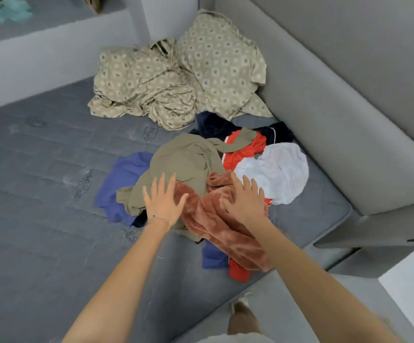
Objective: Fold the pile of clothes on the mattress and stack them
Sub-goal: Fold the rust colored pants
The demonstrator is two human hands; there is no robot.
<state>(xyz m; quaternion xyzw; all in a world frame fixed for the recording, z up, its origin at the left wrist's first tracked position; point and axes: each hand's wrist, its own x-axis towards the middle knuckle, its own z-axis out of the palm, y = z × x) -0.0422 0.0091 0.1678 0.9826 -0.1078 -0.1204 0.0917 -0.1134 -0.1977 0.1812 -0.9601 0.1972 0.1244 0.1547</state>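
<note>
Noted on the grey quilted mattress point(40, 194): one unsorted pile of clothes point(230, 154), heaped on the mattress's right-hand part, close to its near edge and just beside the grey padded surround point(337, 120) along its right side. Nothing folded, nothing stacked. Topmost on the side nearest the mattress's near edge, a rust-brown fleece garment point(215, 219); long axis diagonal, running from the middle of the heap down to the near edge, lower end pointing at that edge. Crumpled toward the mattress's middle, a khaki garment point(183, 159), one strip of it trailing toward the right side across a red garment point(243, 152). Toward the right side, a white garment point(280, 172), spread fairly flat. Partly buried under the khaki, a violet-blue garment point(124, 177), spilling out toward the mattress's middle. Deepest in the heap on the mattress's far side, dark navy cloth point(213, 125). In the far right corner of the mattress, a bunched patterned sheet point(176, 80), apart from the clothes. Left hand point(162, 204): open, fingers straight and spread, over the seam between khaki and fleece; contact not determinable. Right hand point(245, 204): open, fingers splayed and slightly bent, palm down on the fleece, gripping nothing.
</note>
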